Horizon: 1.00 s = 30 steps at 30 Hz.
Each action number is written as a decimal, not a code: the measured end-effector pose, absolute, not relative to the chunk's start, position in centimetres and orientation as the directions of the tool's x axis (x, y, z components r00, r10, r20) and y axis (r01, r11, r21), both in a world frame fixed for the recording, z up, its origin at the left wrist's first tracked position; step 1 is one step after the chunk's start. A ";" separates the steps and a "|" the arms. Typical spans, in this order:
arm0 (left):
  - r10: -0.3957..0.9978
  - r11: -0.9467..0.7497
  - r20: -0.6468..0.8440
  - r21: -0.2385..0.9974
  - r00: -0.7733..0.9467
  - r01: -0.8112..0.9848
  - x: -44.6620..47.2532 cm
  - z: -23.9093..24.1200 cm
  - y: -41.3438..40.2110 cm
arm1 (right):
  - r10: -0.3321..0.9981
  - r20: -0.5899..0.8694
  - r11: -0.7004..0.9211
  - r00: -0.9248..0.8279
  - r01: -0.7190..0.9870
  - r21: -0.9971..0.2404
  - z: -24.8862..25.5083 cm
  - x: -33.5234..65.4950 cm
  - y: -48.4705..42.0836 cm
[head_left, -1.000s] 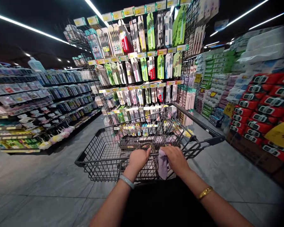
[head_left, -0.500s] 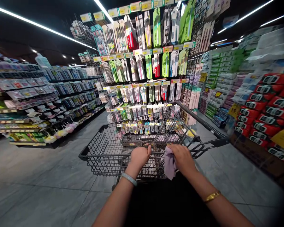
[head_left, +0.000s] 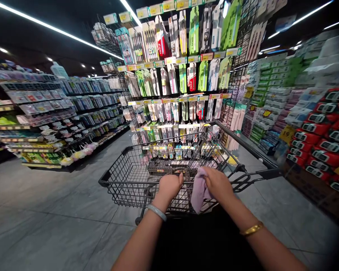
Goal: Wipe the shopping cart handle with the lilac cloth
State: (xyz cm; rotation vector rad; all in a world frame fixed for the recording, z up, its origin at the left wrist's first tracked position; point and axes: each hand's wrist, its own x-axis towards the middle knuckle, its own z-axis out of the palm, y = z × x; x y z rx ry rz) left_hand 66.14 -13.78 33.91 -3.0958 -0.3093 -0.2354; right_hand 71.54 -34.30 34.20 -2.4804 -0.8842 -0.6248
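A black wire shopping cart (head_left: pixel 124 177) stands in front of me in a store aisle. My left hand (head_left: pixel 169 187) is closed around the cart's handle. My right hand (head_left: pixel 219 183) grips the handle too and holds a pale lilac cloth (head_left: pixel 198 190) that hangs down from it. A light bangle sits on my left wrist and a gold bracelet on my right. The cart's basket looks empty apart from its folded child seat.
A wire rack of toothbrushes (head_left: pixel 183 79) stands straight ahead of the cart. Shelves of small goods (head_left: pixel 39 120) run along the left. Stacked red packs (head_left: pixel 319 139) and tissue packs (head_left: pixel 271 86) line the right. Grey tile floor (head_left: pixel 51 218) spreads to the left.
The view has swung left, so the cart and rack sit further right in the frame. My right hand has lifted the cloth a little higher on the handle.
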 end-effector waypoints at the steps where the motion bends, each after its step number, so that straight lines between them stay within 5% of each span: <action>1: 0.193 -0.981 0.152 -0.007 0.969 0.196 66.1 33.9 -13.8 | 0.413 0.574 -0.729 0.707 0.635 -0.257 34.8 72.2 -34.8; 7: 0.202 -0.979 0.123 0.004 0.972 0.203 66.2 34.0 -13.7 | 0.211 0.788 -0.713 0.579 0.642 -0.281 38.2 73.0 -33.6; 14: 0.186 -0.982 0.120 -0.002 0.975 0.188 66.1 33.9 -13.7 | 0.511 0.634 -0.599 0.581 0.769 -0.221 34.9 69.0 -31.7; 20: 0.193 -0.981 0.131 0.004 0.972 0.195 66.1 33.9 -13.7 | 0.599 0.429 -0.589 0.676 0.735 -0.336 36.3 69.6 -31.5; 30: 0.230 -0.973 0.075 0.018 0.970 0.229 66.2 34.3 -13.8 | 0.714 0.320 -0.609 0.624 0.777 -0.158 35.1 69.6 -30.0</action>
